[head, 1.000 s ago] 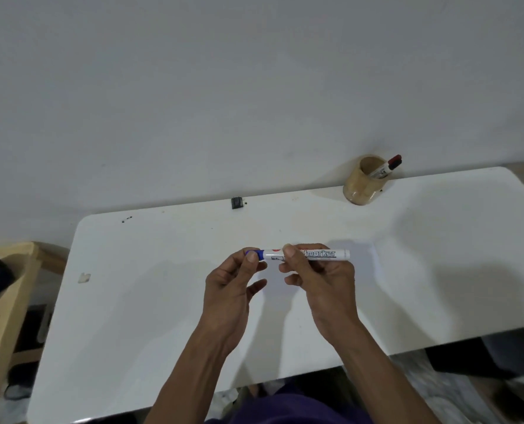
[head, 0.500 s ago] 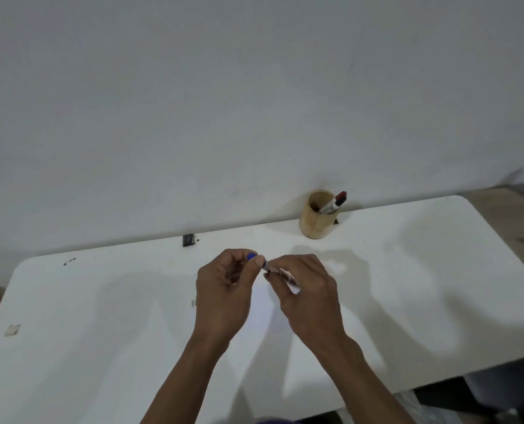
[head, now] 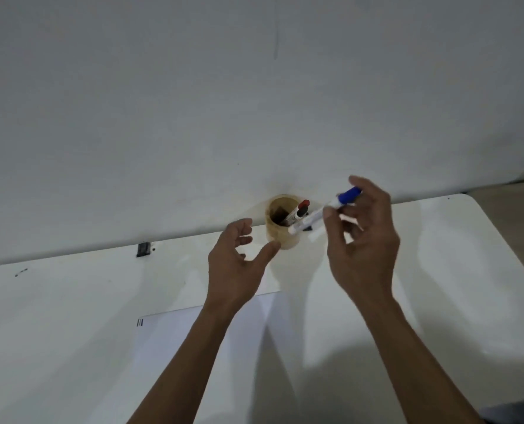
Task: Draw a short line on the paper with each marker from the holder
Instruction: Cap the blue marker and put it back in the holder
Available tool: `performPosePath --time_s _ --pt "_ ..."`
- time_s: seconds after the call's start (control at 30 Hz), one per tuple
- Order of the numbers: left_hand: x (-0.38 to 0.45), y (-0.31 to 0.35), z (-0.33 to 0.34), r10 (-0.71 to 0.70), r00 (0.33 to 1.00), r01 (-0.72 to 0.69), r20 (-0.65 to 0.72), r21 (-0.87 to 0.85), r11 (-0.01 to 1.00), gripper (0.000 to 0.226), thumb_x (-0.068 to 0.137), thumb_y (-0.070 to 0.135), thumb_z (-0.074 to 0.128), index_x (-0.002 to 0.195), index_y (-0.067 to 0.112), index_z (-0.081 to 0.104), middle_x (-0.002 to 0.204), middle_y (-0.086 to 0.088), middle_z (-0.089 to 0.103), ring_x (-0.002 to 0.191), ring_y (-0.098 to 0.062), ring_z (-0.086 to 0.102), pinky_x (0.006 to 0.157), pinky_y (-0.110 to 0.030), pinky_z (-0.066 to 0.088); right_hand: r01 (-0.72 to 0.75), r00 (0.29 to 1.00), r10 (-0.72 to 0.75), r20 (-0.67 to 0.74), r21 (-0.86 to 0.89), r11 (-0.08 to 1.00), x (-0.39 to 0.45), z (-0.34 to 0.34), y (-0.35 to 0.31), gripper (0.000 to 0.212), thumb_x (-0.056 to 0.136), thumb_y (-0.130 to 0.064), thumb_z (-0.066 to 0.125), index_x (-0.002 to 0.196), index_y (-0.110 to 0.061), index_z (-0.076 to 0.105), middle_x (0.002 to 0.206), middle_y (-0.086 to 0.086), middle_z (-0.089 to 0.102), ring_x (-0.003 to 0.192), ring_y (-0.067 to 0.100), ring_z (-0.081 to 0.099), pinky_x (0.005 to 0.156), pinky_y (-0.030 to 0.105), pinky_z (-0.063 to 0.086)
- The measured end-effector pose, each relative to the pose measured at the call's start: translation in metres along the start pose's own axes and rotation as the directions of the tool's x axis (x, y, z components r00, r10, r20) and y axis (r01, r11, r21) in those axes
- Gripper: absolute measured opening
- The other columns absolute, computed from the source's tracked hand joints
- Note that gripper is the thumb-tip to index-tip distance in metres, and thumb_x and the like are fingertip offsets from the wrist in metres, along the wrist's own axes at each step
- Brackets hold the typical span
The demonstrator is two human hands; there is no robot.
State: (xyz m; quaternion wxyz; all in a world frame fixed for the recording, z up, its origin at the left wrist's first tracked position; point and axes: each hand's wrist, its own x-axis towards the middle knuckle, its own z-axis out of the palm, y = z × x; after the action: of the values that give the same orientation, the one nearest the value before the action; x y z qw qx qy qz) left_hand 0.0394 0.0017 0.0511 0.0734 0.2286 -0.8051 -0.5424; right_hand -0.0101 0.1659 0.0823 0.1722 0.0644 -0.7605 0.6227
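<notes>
White marker with blue cap (head: 324,212) pinched in right hand (head: 363,240), tilted above round wooden holder (head: 282,223) holding red-capped marker (head: 300,210), left hand (head: 237,264) spread empty beside holder, white paper sheet (head: 193,341) on white desk (head: 55,316)

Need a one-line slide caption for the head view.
Right hand brings capped blue marker to wooden holder; left hand open beside it.

Two bare forearms, no sleeves, left hand (head: 234,264) and right hand (head: 363,246) without rings, watch or gloves
</notes>
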Motion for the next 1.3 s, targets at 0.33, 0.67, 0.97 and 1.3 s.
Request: performPosePath --time_s 0.33,0.67,0.97,1.3 --pt "0.049 -0.010 0.057 0.124 0.991 -0.129 0.046 0.118 0.985 0.074 0.077 0.034 0.084 0.140 0.024 0.046 0.132 0.016 0.056 0.124 -0.016 0.053 0.100 -0.048 0.053 0.010 0.998 -0.003 0.055 -0.129 0.992 0.059 0.034 0.044 0.028 0.094 -0.012 0.070 0.121 -0.011 0.064 0.097 -0.005 0.070 0.092 0.007 0.068 0.076 0.013 0.057" --pt "0.058 -0.025 0.059 0.164 0.985 -0.168 0.050 0.088 0.982 0.064 0.078 0.036 0.082 0.124 0.053 0.041 0.115 0.059 0.042 0.109 0.024 0.047 0.095 -0.028 0.052 -0.117 0.981 0.151 0.126 -0.239 0.964 0.054 0.054 0.080 0.013 0.092 -0.019 0.073 0.103 -0.012 0.075 0.087 -0.010 0.071 0.081 -0.003 0.068 0.070 0.005 0.052" --pt "0.061 -0.032 0.061 0.184 0.982 -0.185 0.030 0.059 0.981 0.070 0.077 0.035 0.084 0.137 0.037 0.047 0.120 0.042 0.050 0.118 0.005 0.054 0.098 -0.041 0.055 -0.163 0.970 0.207 0.127 -0.290 0.943 0.056 0.056 0.079 0.018 0.093 -0.025 0.073 0.104 -0.012 0.078 0.090 -0.009 0.074 0.082 0.000 0.067 0.074 -0.001 0.046" --pt "0.060 -0.033 0.063 0.167 0.986 -0.168 0.021 0.064 0.984 0.071 0.077 0.034 0.084 0.139 0.033 0.047 0.121 0.041 0.048 0.116 0.012 0.052 0.098 -0.042 0.055 -0.171 0.968 0.215 0.129 -0.288 0.942 0.056 0.052 0.077 0.023 0.093 -0.026 0.072 0.111 -0.012 0.077 0.097 -0.011 0.072 0.088 -0.005 0.064 0.078 -0.005 0.040"
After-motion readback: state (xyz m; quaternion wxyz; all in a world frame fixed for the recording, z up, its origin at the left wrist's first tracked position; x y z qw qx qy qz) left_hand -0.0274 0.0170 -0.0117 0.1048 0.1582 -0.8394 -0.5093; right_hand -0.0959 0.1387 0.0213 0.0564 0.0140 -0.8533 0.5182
